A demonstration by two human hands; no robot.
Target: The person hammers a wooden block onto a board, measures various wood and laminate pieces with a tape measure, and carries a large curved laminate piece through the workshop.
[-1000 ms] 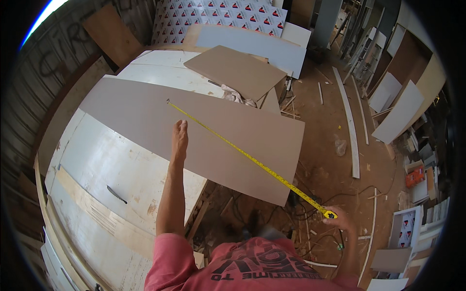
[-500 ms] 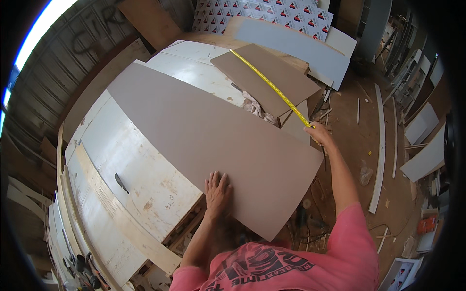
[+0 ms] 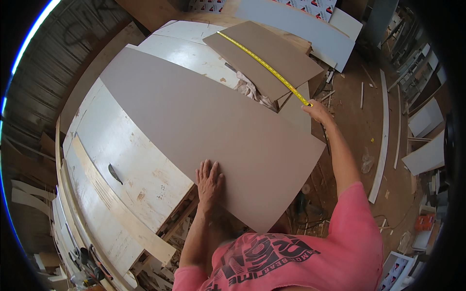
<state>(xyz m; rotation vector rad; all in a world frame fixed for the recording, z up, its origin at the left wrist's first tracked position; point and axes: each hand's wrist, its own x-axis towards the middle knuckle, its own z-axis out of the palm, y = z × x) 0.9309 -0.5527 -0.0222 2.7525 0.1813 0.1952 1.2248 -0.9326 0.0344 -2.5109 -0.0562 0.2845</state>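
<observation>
My left hand (image 3: 208, 183) lies flat with its fingers stretched on the near left edge of a long taupe board (image 3: 233, 131). The board rests across a white worktable (image 3: 141, 169) and juts past its near edge. At the right, my right hand (image 3: 319, 111) is closed around a tape measure, whose case is mostly hidden in the fingers. Its yellow blade (image 3: 262, 63) stretches away to the upper left, over a smaller brown board (image 3: 279, 48). The blade's far end lies by that board's far left corner.
A dark curved serrated piece (image 3: 115, 174) lies on the worktable, left of a crumpled cloth (image 3: 250, 89). Hand tools (image 3: 87, 262) cluster at the lower left. Grey-blue panels (image 3: 291, 29) stand at the back. Long white strips (image 3: 381, 140) and scraps litter the brown floor at the right.
The whole scene sits higher in the picture as the head view has tilted. My left hand stays flat on the board, and the right still holds the extended tape measure.
</observation>
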